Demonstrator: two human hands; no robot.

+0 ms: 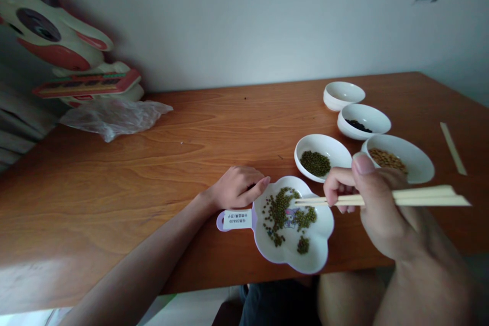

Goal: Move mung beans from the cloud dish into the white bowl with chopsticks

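Observation:
My right hand [378, 204] is closed round a pair of wooden chopsticks [416, 196], tips pointing left. Those tips are over a white flower-shaped dish [323, 244] with a lilac rim, among small green mung beans [280, 206]. The beans lie in loose clusters around a printed cartoon figure. My left hand [239, 186] rests at the dish's upper left edge, its fingers curled and its thumb against the rim. Some of its fingertips are hidden. Under that hand, the dish's handle [220, 221] carries a white label [237, 219] with printed text.
Behind the dish stand white bowls: one with mung beans [315, 163], one with tan beans [387, 159], one with black beans [358, 125], and another bowl [344, 92] farther back. A wooden strip [453, 148] lies right. A plastic bag [114, 116] and cow-shaped toy [76, 41] are left.

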